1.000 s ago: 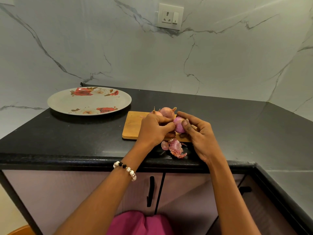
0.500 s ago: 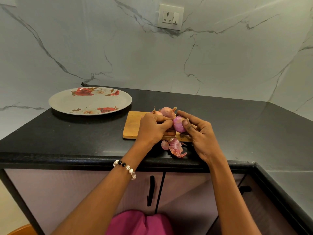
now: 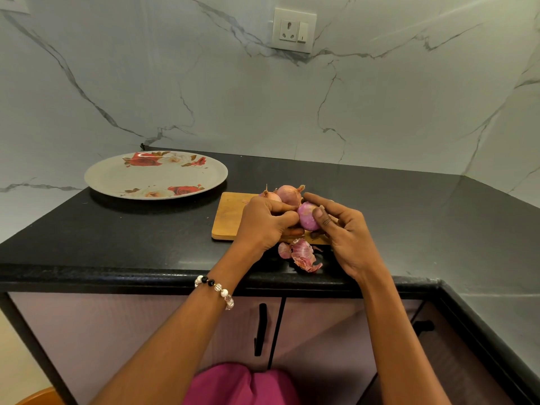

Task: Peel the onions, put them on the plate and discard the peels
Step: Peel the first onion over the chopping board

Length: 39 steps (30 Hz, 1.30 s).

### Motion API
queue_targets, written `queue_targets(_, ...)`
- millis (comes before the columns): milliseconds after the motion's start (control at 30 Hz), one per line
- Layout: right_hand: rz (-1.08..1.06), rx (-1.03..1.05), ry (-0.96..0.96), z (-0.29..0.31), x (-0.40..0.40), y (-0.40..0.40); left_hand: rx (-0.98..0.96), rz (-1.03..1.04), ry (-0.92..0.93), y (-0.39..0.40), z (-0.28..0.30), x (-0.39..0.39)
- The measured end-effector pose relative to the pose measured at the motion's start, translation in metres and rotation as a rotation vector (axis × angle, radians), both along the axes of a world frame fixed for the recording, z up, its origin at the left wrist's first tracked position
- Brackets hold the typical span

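While the plate (image 3: 111,178) holds no onion yet, the head view shows the job early on: one mostly peeled onion (image 3: 306,216) is held above the cutting board (image 3: 230,214), the left hand (image 3: 263,226) with its fingers pinched at its side and the right hand (image 3: 347,238) with fingers curled round it. Two unpeeled onions (image 3: 287,194) wait behind. Loose peels (image 3: 302,255) lie on the black bench (image 3: 146,238), not yet discarded. Veined marble walls with a socket (image 3: 293,30) back the corner.

Left hand (image 3: 264,222) fingers curled, right hand (image 3: 346,233) fingers pinching, wrists close together
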State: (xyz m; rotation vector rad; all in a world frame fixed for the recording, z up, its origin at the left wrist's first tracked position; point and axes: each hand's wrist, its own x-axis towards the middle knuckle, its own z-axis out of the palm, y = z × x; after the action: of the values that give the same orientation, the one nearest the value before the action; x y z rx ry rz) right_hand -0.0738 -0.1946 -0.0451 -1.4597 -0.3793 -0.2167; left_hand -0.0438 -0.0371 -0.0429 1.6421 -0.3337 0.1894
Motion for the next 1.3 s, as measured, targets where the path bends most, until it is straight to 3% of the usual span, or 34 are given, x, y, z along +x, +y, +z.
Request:
queue_targets(633,0.011,0.012,0.002,0.0,0.0003,-0.0003,0.015,-0.004,0.02,0.0011,-0.0009,0.0014)
queue_targets(1033,-0.02,0.03,-0.006,-0.0004,0.0011,-0.0007,-0.101,-0.059,0.087,-0.0001,0.0006,0.0006)
queue_targets(1300,-0.013,-0.046,-0.005,-0.0017,0.001,-0.0014,-0.034,-0.007,0.076,0.0012,0.0004,0.0014)
